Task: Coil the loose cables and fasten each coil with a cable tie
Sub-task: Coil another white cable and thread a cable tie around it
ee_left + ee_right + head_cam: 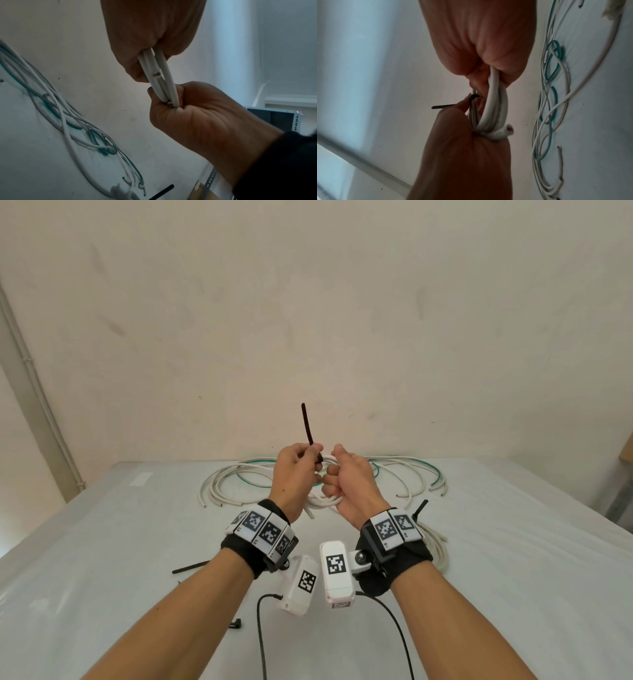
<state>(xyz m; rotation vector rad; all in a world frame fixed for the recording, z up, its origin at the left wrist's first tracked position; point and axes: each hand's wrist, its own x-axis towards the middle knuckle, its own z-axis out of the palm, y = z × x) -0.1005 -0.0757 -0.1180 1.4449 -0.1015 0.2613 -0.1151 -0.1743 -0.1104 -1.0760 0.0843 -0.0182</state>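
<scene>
Both hands are raised above the table (102,542) with a small white cable coil (325,501) between them. My left hand (298,470) pinches a black cable tie (307,426) that is looped round the coil, its tail pointing up. In the right wrist view the tie (443,106) sticks out left from the left hand (462,155). My right hand (349,484) grips the coil's strands in a fist. The left wrist view shows the coil (164,81) running from the left hand (154,33) into the right hand (197,119).
Loose white and green cables (233,481) lie spread along the table's far side, reaching right (404,470). A tied white coil (438,546) sits under my right wrist. A spare black tie (190,568) lies near my left forearm. The wall stands close behind.
</scene>
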